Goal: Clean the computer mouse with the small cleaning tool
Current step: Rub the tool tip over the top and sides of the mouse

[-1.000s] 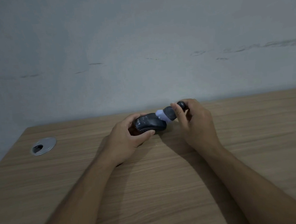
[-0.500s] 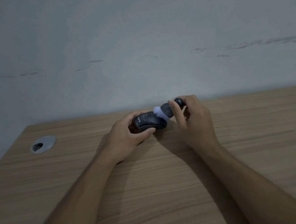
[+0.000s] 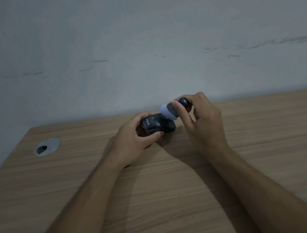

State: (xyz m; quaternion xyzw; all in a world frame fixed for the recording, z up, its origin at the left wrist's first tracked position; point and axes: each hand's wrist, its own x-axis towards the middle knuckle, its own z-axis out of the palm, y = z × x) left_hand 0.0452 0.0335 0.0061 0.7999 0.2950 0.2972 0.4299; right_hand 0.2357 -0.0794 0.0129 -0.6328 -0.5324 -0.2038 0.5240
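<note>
The left hand (image 3: 132,142) is wrapped around a dark computer mouse (image 3: 157,125), thumb and fingers gripping its sides, holding it on the wooden desk (image 3: 157,200) near the back edge. The right hand (image 3: 200,123) pinches a small brush (image 3: 172,109) by its dark handle, pale bristles touching the mouse's top right end. A round metal cable hole cover (image 3: 47,146) sits well to the left.

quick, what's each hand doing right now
Left hand: closed on the mouse, which is on the desk.
Right hand: closed on the cleaning tool.
</note>
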